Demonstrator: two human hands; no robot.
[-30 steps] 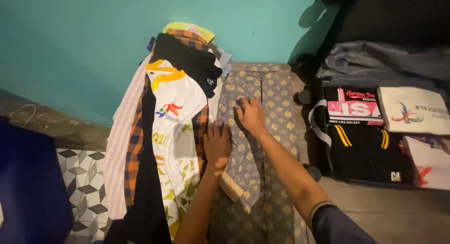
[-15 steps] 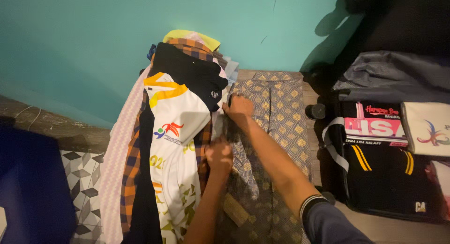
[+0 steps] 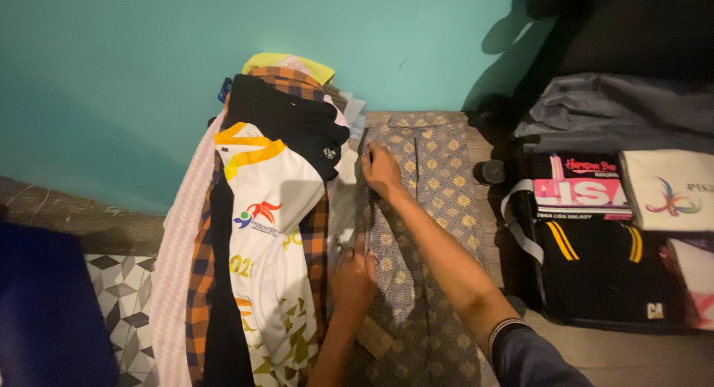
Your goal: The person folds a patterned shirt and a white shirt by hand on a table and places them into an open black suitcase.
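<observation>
Your left hand (image 3: 352, 281), nearest, pinches the grey patterned cloth (image 3: 439, 208) at its left edge; farther, your right hand (image 3: 381, 171) grips its upper fold. Left: clothing pile (image 3: 260, 231), white jersey (image 3: 269, 208) with multicoloured emblem. Right: open suitcase (image 3: 595, 283), pink-labelled folded shirt (image 3: 584, 193).

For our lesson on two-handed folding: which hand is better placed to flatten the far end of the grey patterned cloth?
Right hand: it already rests on the grey patterned cloth near its far end; the left hand pinches the nearer edge.

Clothes pile (image 3: 260, 231) left, open suitcase (image 3: 595, 283) right.
</observation>
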